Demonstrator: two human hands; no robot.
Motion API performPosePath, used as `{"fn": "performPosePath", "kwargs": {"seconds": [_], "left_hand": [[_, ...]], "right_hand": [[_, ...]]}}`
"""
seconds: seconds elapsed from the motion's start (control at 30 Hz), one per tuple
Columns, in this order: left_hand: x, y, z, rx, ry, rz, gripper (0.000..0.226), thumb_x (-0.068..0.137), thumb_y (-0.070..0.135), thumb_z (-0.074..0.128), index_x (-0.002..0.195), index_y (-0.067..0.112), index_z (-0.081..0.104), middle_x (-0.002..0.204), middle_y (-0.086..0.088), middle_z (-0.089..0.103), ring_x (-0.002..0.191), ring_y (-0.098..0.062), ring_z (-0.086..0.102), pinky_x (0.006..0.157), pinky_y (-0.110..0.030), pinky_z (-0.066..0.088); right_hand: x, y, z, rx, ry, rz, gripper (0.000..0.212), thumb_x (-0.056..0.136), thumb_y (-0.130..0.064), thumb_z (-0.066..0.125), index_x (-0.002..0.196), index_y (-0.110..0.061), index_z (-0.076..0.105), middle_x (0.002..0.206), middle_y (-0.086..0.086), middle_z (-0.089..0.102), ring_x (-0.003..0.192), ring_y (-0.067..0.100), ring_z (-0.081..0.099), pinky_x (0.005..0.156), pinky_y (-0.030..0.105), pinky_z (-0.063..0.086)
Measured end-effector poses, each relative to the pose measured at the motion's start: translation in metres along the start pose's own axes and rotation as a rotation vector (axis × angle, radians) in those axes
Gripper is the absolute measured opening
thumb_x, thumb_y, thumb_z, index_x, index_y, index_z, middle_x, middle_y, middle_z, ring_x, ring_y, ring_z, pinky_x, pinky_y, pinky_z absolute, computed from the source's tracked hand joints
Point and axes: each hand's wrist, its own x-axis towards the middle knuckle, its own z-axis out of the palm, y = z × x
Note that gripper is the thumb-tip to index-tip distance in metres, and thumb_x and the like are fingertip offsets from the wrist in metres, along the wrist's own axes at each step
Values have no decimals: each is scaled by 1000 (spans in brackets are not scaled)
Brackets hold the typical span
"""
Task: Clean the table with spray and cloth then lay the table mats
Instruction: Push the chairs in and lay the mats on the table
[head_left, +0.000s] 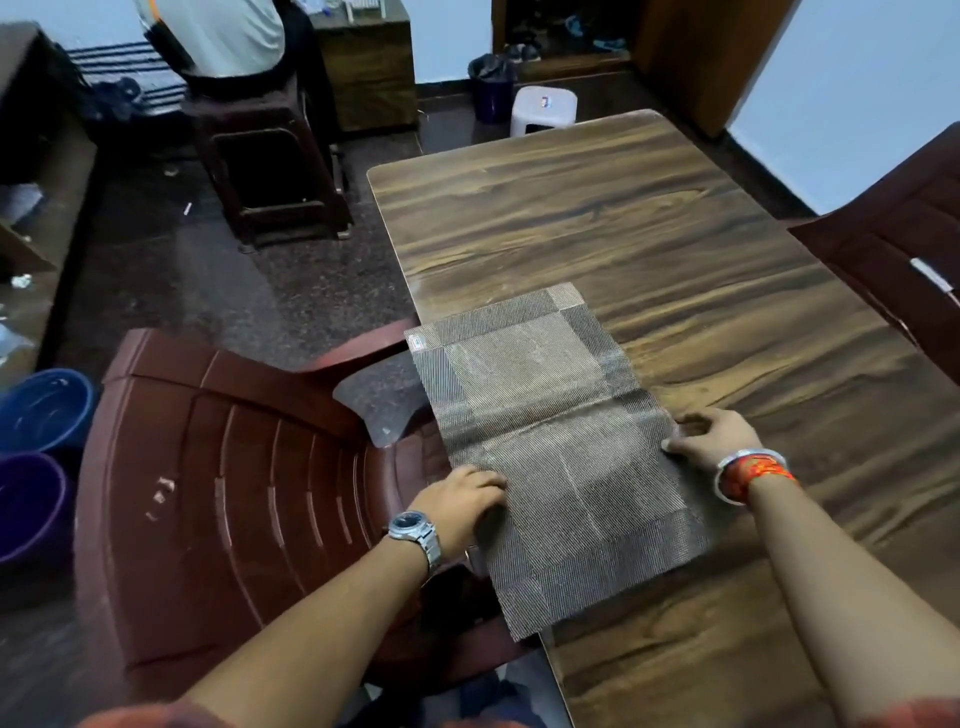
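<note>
The left hand (462, 501), with a steel wristwatch (415, 532) on its wrist, lies with fingers curled over the left edge of a woven grey-brown rectangular table mat (550, 441), pinching that edge where it hangs past the table's side. The right hand (714, 436), wearing a silver bangle and red-orange thread band (750, 473) at the wrist, presses its fingertips (675, 444) on the mat's right edge, fingers bent and flat on the weave rather than closed around it. The mat is spread out, with a crease running across its middle and a small label at its far left corner; most of it rests on the dark wood-grain rectangular table (649, 234), while its left part overhangs the near-left table edge above a maroon plastic chair (234, 493). A second maroon chair (904, 249) stands at the table's right side. Beyond the table's far end sit a small white plastic stool (543, 109) and a dark bin (491, 88). Blue and purple tubs (41, 452) stand on the floor at the left.
</note>
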Motion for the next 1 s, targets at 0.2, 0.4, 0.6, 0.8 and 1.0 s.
{"fn": "performPosePath", "kwargs": {"seconds": [0.2,0.4,0.6,0.8,1.0], "left_hand": [[30,14,-4,57,365,-70,49,88,41,41,125,20,65,132,1,64,114,-28,61,92,-42,54],[65,14,2,27,-20,-350,106,80,87,37,160,35,-7,169,11,-14,155,-27,-14,120,-61,-8],[82,5,3,-17,-75,-350,112,75,90,41,158,40,-14,166,12,-25,152,-28,-26,118,-60,-15],[92,2,4,-28,-24,-355,117,66,97,41,156,46,-14,166,14,-25,152,-26,-27,115,-59,-20],[97,0,7,10,14,-354,114,62,101,34,153,53,-14,165,16,-25,151,-27,-28,113,-61,-23]], "right_hand": [[-9,-44,50,-255,234,-493,52,75,-30,48,116,-1,63,121,23,60,115,37,54,104,36,37],[1,-49,112,-504,36,-462,63,94,-59,25,151,-38,5,160,-11,-4,147,23,-7,115,52,-1],[15,-44,117,-480,60,-432,65,92,-65,18,149,-44,-5,158,-16,-12,146,20,-15,114,54,-10],[27,-48,115,-451,84,-411,71,84,-77,14,147,-49,-4,158,-18,-10,146,18,-15,112,57,-12],[32,-50,114,-456,117,-361,76,76,-87,10,142,-56,-8,158,-19,-12,145,24,-18,106,66,-13]]}}
